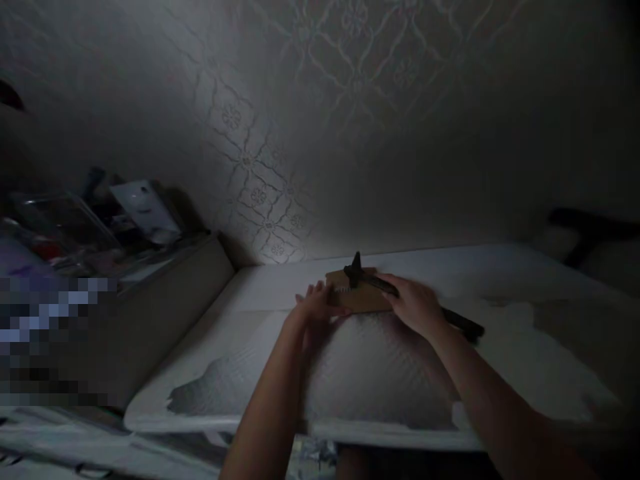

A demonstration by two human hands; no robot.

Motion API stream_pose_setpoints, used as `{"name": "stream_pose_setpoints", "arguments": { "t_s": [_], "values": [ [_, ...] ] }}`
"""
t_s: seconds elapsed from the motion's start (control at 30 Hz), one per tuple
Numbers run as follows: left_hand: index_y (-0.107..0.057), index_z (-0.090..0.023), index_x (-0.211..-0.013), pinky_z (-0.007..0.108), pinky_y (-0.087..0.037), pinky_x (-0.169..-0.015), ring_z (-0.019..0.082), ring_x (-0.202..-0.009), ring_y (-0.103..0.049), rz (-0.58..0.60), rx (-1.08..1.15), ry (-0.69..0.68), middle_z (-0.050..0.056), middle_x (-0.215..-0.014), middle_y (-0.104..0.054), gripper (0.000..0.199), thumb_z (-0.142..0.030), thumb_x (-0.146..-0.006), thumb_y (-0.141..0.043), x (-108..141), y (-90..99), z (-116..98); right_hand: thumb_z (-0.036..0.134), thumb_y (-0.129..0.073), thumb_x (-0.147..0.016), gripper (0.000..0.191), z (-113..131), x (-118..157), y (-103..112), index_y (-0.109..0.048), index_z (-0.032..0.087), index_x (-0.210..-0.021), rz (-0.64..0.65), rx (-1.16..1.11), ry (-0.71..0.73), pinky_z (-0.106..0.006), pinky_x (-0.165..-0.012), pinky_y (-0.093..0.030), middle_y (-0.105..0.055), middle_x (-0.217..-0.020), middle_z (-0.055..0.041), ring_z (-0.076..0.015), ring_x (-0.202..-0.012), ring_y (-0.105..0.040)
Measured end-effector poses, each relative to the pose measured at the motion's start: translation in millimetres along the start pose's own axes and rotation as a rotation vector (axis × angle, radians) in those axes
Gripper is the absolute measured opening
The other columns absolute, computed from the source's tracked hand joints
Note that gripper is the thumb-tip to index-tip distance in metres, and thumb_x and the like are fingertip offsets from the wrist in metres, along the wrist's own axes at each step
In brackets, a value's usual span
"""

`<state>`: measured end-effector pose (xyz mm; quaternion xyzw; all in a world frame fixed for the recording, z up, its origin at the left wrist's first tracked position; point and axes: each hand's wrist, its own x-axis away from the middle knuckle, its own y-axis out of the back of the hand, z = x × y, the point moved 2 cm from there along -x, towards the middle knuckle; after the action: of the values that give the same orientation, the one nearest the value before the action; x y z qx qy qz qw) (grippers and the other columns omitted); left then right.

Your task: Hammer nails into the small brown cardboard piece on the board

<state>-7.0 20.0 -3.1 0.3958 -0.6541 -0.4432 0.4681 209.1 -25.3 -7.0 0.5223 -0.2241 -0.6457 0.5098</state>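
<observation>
A brown, flat board (367, 300) lies near the back of the white table, with a short row of small pale marks or pieces on its left part. My left hand (316, 303) is closed on the board's left end. Wrapped round the dark handle of a hammer (354, 270) is my right hand (415, 303). The hammer's head is over the upper middle of the board, and the handle's end sticks out to the right, beyond my wrist. Whether the head touches the board is too dark to tell.
A worn white table (240, 373) spreads under both arms, against a patterned wall (310, 133). On the left a raised cabinet (165, 320) bears a clear box (65, 220), a white device (145, 207) and clutter. A dark, blurred object (590, 227) is at the far right.
</observation>
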Motion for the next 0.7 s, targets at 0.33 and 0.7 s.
{"name": "stream_pose_setpoints", "arguments": {
  "t_s": [0.33,0.7],
  "values": [
    [-0.012,-0.027,-0.148,0.067,-0.012,-0.105,0.037,-0.141,-0.004,0.015,0.021,0.004,0.015,-0.155,-0.007,0.1,-0.076,-0.07,-0.05,2.9,1.4,-2.0,0.019,-0.053,-0.084,0.043,0.2,-0.2,1.4,-0.056,0.031,-0.125,-0.003,-0.011,-0.005,-0.033,-0.081,-0.049,-0.068,-0.113,-0.0026,-0.0222,-0.096,-0.064],
    [-0.01,-0.025,-0.148,0.066,-0.014,-0.105,0.038,-0.141,-0.005,0.009,0.003,0.009,0.015,-0.155,-0.008,0.1,-0.074,-0.071,-0.051,1.0,0.7,-1.3,0.018,-0.052,-0.084,0.043,-0.1,-0.4,0.8,-0.056,0.031,-0.125,-0.031,-0.04,0.001,-0.034,-0.082,-0.049,-0.068,-0.113,-0.0023,-0.023,-0.097,-0.065]
  ]
}}
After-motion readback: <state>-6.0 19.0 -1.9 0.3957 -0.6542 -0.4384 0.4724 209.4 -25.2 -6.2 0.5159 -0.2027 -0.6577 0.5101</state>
